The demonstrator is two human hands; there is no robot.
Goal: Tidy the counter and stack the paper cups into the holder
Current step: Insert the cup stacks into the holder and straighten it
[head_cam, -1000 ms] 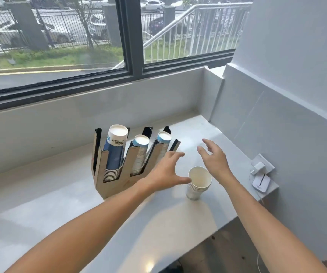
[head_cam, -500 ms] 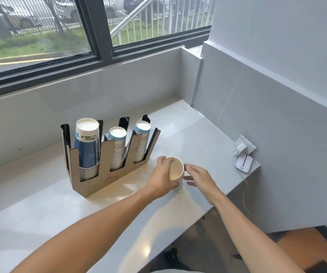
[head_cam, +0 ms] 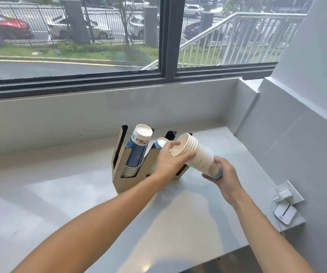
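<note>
A stack of white paper cups (head_cam: 195, 154) is held tilted in the air, its open mouth facing left towards the cardboard cup holder (head_cam: 127, 180). My left hand (head_cam: 169, 160) grips the stack near the rim. My right hand (head_cam: 223, 174) holds its bottom end. The holder stands on the grey counter (head_cam: 60, 203). A tall blue cup stack (head_cam: 137, 152) fills its left slot, and a smaller blue stack (head_cam: 161, 142) sits in the middle slot. My left hand and the held cups hide the right slot.
A white charger plugged into a wall socket (head_cam: 288, 193) and a small white device (head_cam: 284, 213) sit at the counter's right end. The window ledge runs behind the holder. The counter's front edge drops off at lower right.
Both hands closed on the white cup stack on the counter, lifted it and tipped it on its side beside the holder. The camera view swung upward.
</note>
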